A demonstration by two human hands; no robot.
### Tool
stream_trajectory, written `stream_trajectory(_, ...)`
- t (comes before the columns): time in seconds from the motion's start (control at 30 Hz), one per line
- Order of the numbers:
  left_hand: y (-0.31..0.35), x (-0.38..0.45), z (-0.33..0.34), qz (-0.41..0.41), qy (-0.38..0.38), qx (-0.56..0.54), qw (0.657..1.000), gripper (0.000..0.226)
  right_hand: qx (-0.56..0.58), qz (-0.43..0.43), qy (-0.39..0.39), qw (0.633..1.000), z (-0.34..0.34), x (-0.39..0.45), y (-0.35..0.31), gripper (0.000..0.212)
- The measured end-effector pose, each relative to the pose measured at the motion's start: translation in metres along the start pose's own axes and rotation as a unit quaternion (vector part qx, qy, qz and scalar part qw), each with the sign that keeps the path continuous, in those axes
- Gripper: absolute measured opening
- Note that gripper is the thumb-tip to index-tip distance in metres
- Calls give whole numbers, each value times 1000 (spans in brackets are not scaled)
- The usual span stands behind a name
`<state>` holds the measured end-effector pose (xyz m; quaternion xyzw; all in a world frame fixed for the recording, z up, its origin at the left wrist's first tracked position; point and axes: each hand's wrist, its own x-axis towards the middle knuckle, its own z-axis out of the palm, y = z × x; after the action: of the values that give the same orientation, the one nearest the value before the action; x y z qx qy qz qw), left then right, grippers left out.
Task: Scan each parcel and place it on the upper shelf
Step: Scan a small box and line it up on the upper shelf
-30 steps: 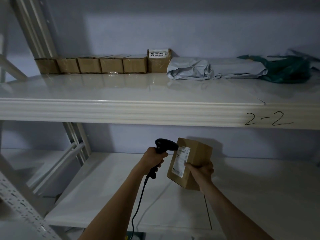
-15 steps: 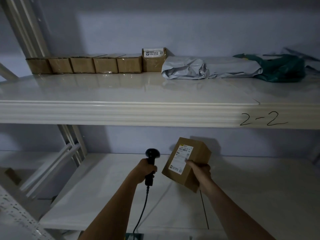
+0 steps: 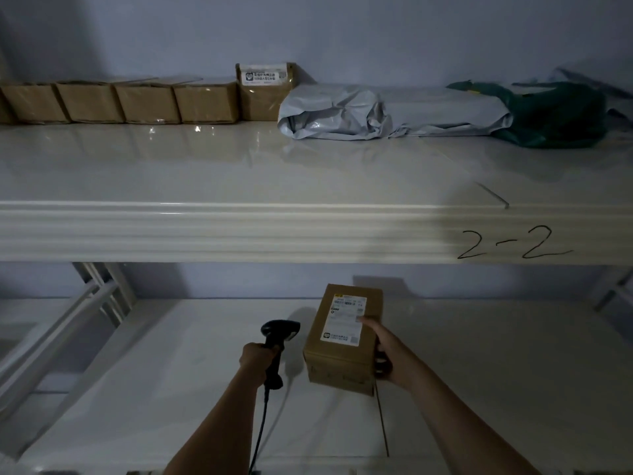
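My right hand [image 3: 385,358] grips a brown cardboard parcel [image 3: 342,351] by its right side, white label facing up, above the lower shelf [image 3: 479,389]. To its left, my left hand [image 3: 257,356] holds a black handheld scanner [image 3: 278,332] by the handle, its head turned toward the parcel and its cable hanging down. The upper shelf [image 3: 239,173], marked "2-2" on its front edge, carries a row of brown boxes [image 3: 147,102], a labelled box [image 3: 265,90], a grey poly mailer [image 3: 387,113] and a green bag [image 3: 555,114] along the back.
The front half of the upper shelf is bare. A white metal upright and brace [image 3: 78,320] stand at the left of the lower shelf. A blue-grey wall closes the back.
The scanner has drawn away from the parcel to the left and lower. The parcel has turned so its label faces up. The view has moved closer to the shelves.
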<state>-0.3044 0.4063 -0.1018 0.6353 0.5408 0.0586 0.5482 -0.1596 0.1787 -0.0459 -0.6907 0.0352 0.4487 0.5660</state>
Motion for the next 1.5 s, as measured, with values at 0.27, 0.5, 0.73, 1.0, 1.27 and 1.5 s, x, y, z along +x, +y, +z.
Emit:
stream_trajectory(0.27, -9, 7, 10, -8, 33, 128, 991, 26, -10, 6, -22, 1000, 1, 21, -5, 59)
stream_trajectory(0.5, -5, -1, 9, -32, 83, 157, 984, 51, 14, -1, -24, 1000, -13, 17, -15, 55)
stream_trajectory(0.73, 60, -80, 49, 215, -14, -9, 976, 39, 30, -12, -38, 999, -40, -23, -27, 60)
stream_trajectory(1.0, 60, -211, 88, 118, -326, -288, 893, 52, 111, -79, 48, 989, -83, -126, -14, 43)
stream_trajectory(1.27, 69, -303, 105, 207, -321, -218, 898, 50, 7, -224, 89, 971, -134, -224, 17, 61)
stream_trajectory(1.5, 98, -390, 130, 355, -286, -55, 888, 61, -5, -308, 272, 912, -177, -307, 10, 37)
